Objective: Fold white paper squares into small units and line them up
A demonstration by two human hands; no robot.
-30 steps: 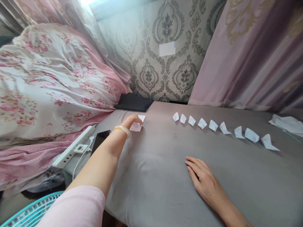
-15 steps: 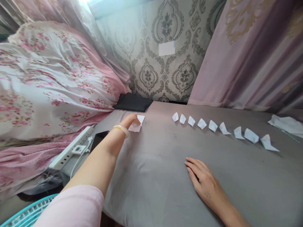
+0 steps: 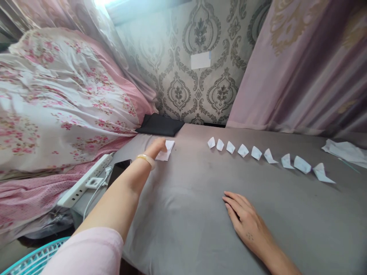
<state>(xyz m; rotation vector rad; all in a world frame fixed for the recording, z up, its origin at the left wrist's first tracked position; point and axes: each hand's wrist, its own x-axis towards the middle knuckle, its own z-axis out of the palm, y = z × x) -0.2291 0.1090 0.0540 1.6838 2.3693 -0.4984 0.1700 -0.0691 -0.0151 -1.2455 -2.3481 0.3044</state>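
Note:
At the far left of the grey cloth-covered surface, my left hand (image 3: 159,146), with a pale bangle at its wrist, is over a small stack of white paper (image 3: 170,146). Its fingers are curled down and closed at the paper; the fingertips are mostly hidden. My right hand (image 3: 243,217) lies flat on the cloth nearer to me, fingers stretched out and holding nothing. Beyond it, a row of several folded white paper pieces (image 3: 243,150) runs from the middle toward the right, some standing with pointed tips.
A black folded cloth (image 3: 160,124) lies behind the paper stack. Left of my forearm are a dark phone (image 3: 119,170) and a white power strip (image 3: 86,181) with a plugged cable. Crumpled white paper (image 3: 344,151) is at the far right. A turquoise basket (image 3: 37,256) stands lower left.
My left hand stays at the paper stack, its fingers shifting slightly against it. The right hand rests in the same place. The view has moved very slightly.

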